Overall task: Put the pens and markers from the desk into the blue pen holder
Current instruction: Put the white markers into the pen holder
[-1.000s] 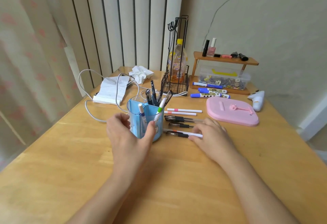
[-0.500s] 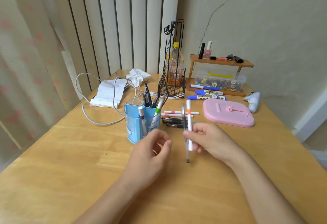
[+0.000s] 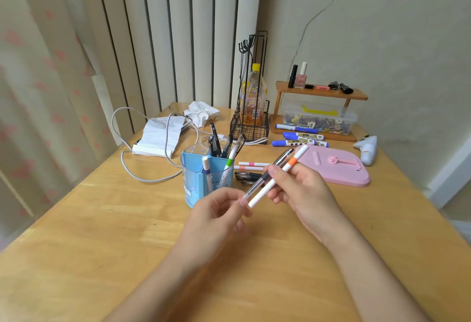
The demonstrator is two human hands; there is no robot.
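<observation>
Orange-banded marker [image 3: 277,176] and clear pen [image 3: 265,175] — off the desk [image 3: 76,232] now, right hand [image 3: 303,194] fingers clamped; left hand [image 3: 216,216] pinching their tips — blue pen holder [image 3: 204,181] next.

Both forearms are showing bare to the frame's lower edge, no sleeves covering them. The left hand [image 3: 216,216] and right hand [image 3: 303,191] are wearing nothing.

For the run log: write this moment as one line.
right hand: holds clear pen, orange-banded marker | left hand: at pen tip | blue pen holder: waiting
</observation>
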